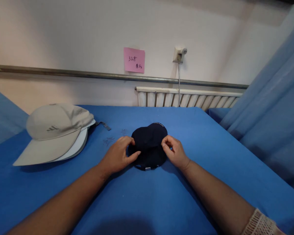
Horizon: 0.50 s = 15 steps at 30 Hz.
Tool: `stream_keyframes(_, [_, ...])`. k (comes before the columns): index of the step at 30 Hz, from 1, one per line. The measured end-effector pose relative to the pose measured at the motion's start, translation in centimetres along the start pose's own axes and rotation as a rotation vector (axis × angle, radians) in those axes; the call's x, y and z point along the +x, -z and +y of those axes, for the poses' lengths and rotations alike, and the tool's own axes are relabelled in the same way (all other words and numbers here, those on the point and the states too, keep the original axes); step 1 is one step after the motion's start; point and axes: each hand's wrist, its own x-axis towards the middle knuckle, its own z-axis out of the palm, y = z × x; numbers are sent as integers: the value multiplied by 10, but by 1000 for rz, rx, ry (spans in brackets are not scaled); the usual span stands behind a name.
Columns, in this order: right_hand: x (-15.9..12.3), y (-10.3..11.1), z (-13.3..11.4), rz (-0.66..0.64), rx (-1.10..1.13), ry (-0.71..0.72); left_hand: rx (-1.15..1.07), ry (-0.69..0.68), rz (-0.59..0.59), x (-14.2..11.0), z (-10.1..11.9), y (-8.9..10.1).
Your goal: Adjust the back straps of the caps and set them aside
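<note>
The dark cap's buckle faces the tabletop's near edge, long axis near-to-far. Left fingers touch it, apart; right fingers pinch its side.

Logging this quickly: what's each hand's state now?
Left hand: open, thumb and fingers apart at the dark cap.
Right hand: closed, pinching the cap's edge.

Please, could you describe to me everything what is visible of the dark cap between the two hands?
The dark cap looks navy or black and made of soft fabric. It lies on the blue surface, its crown slumped and creased. Small pale lettering runs along its far edge, and a strap with a shiny metal-looking buckle is at the near edge. The left hand touches its left side, the right hand its right. Its brim is hard to make out.
</note>
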Motion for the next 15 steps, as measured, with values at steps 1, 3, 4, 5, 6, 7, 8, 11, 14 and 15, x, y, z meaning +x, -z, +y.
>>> stream_keyframes(1, [0, 1, -4, -19, -53, 33, 11, -10, 1, 0, 1, -2])
stream_keyframes(3, [-1, 2, -11, -78, -166, 88, 2, -21, 15, -1, 1, -4])
stream_keyframes(4, [-1, 2, -13, -105, -215, 107, -14, -22, 25, -1, 1, -4])
stream_keyframes(5, [-1, 1, -15, -123, -251, 119, -36, -18, 36, -1, 1, -3])
stream_keyframes(6, [-1, 1, -16, -125, -265, 123, -64, -6, 51, -1, 2, -2])
stream_keyframes(7, [-1, 0, -16, -116, -253, 121, -99, 11, 66, -1, 2, -1])
stream_keyframes(8, [-1, -1, -15, -100, -217, 110, -144, 32, 81, -1, 3, 1])
stream_keyframes(11, [0, -4, -12, -42, 31, -5, -325, 117, 144, -1, 6, 3])
stream_keyframes(14, [1, -6, -13, -39, 276, -141, -448, 190, 210, -1, 8, 2])
stream_keyframes(15, [1, -7, -14, -46, 296, -156, -451, 200, 235, -2, 9, 1])
